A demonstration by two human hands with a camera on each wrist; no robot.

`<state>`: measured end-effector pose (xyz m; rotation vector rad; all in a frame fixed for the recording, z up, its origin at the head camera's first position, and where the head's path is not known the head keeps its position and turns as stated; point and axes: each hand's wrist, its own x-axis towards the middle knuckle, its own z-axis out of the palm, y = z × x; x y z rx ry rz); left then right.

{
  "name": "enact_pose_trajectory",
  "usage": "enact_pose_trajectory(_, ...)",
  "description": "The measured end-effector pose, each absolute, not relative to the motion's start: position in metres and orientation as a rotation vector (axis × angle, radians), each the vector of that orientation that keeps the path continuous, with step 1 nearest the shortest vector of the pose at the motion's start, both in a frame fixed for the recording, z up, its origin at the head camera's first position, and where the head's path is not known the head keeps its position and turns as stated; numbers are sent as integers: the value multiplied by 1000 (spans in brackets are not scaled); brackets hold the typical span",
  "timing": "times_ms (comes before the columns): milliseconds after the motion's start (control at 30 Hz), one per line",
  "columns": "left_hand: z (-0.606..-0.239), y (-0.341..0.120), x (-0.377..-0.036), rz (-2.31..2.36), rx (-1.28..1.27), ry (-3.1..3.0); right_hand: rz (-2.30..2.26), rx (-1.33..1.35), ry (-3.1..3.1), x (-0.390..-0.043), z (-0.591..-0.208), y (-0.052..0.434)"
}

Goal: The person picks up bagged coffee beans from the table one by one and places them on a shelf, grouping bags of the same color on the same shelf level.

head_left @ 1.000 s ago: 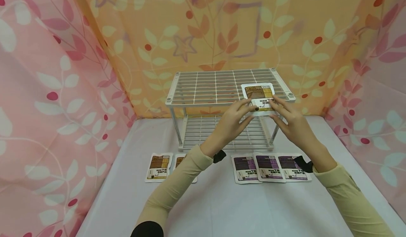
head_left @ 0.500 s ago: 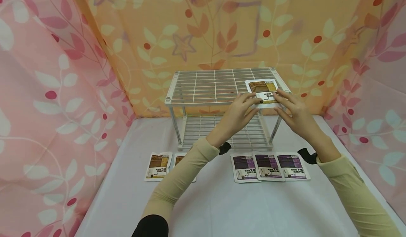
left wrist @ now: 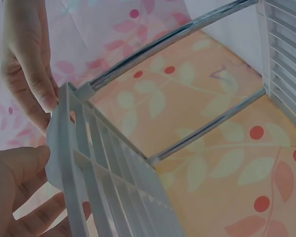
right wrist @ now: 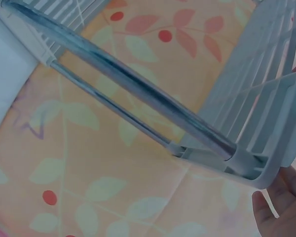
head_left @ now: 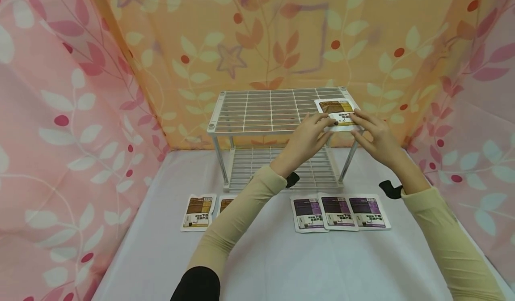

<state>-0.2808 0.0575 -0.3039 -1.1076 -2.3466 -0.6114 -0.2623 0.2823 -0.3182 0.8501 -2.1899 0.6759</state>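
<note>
Fingers of the left hand (head_left: 306,135) and the right hand (head_left: 378,137) are bent at the near corners of a brown-and-yellow packet (head_left: 335,106), gripping it between them, thumbs low and fingertips over its printed face. The packet lies just ahead of the fingers, at the right front end of the upper shelf (head_left: 257,133); whether it rests fully on the bars is hard to tell, since the fingers cover its near corners and the left wrist view gives only a pale strip of it past the shelf's edge. In the right wrist view the right hand is cut off at the frame's side. Below the fingers is the lower shelf (head_left: 241,188), partly hidden by the left forearm. Nearer the person than the fingers, three purple packets (head_left: 339,212) overlap on the white tabletop (head_left: 289,265). To the left of the left fingers and nearer lie two more brown packets (head_left: 198,214), one mostly hidden by the left sleeve (head_left: 241,222). The small lettering is too blurred to read. Behind the fingers hangs a leaf-patterned cloth (head_left: 261,32), cut off by the frame's top.
</note>
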Motion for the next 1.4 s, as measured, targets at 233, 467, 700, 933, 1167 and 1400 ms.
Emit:
enact_pose_trajectory(233, -303, 66, -288, -524, -1084, -2367, 700, 814, -2253, -268, -318, 291)
enact_pose_trajectory(467, -300, 70, -292, -466, -1043, -2409, 682, 825, -2294, -272, -314, 293)
enact_pose_trajectory(700, -300, 70, -293, -455, -1029, -2408, 675, 820, -2352, -274, -309, 295)
enact_pose_trajectory(933, -303, 69, -291, -460, -1016, -2392, 713, 765, -2363, -270, -310, 295)
enact_pose_trajectory(1167, -309, 63, -288, -495, -1026, -2307, 717, 770, -2235, -269, -315, 286)
enact_pose_trajectory(1400, -316, 53, -285, -529, -1027, -2272, 754, 781, -2151, -263, -323, 273)
